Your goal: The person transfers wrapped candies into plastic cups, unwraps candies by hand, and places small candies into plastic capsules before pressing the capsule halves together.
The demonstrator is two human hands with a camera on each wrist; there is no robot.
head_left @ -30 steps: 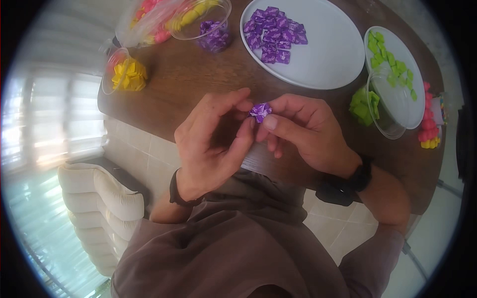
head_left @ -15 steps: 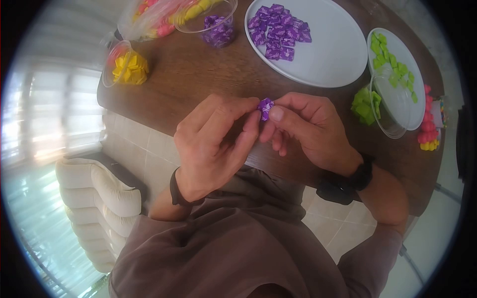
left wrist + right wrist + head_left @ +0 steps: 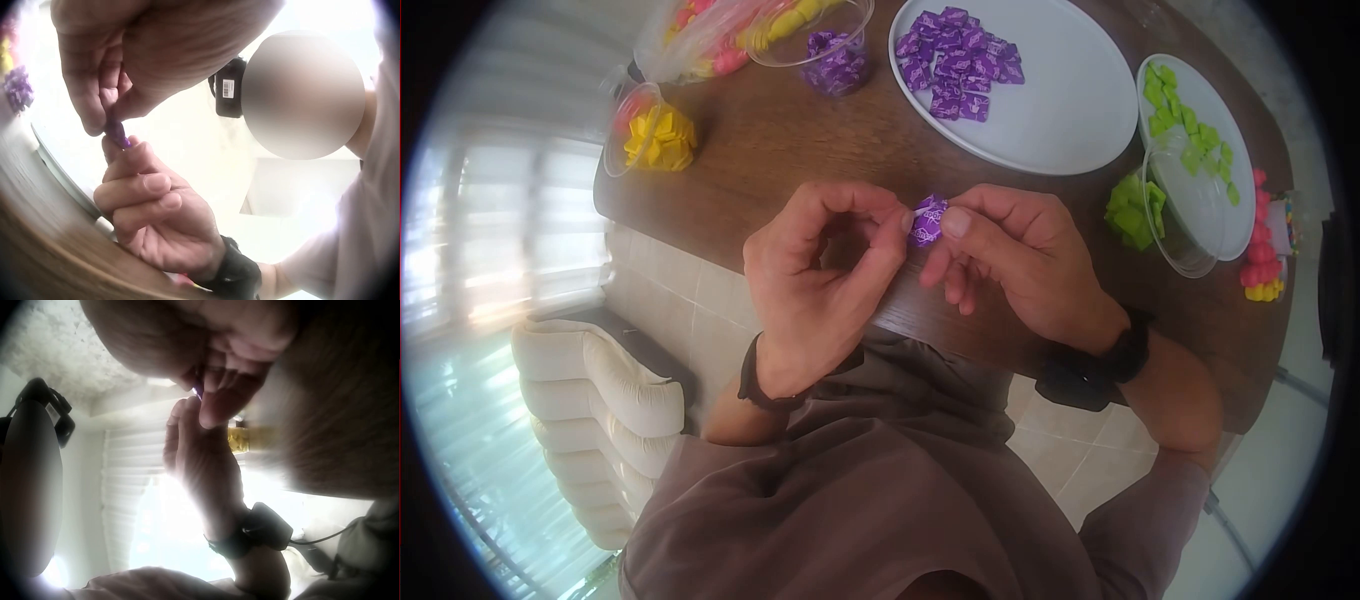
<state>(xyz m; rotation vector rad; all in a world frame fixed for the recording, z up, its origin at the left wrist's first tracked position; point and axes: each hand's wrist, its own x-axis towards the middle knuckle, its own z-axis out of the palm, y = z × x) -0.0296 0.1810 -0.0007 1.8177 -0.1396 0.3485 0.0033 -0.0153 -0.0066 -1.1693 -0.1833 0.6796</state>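
Note:
Above the near edge of the table, a purple candy in a white-printed wrapper (image 3: 928,222) is held between the two hands. The left hand (image 3: 825,270) pinches its left edge with thumb and index finger. On the other side, the right hand (image 3: 1032,262) grips it between thumb and index finger, its other fingers curled below. In the left wrist view the candy (image 3: 117,133) appears as a narrow purple strip between both sets of fingertips. Fingers hide most of it in the right wrist view.
A white plate (image 3: 1070,105) bears purple candies (image 3: 960,62). At right are a plate of green candies (image 3: 1185,115) and a tipped cup of green pieces (image 3: 1135,212). Cups of yellow (image 3: 662,140) and purple pieces (image 3: 837,68) stand left, near a plastic bag (image 3: 700,45).
The left index finger, lifted off the candy a second ago, has come down to pinch its left edge. The candy has turned, showing a broader printed side. The right hand keeps its grip.

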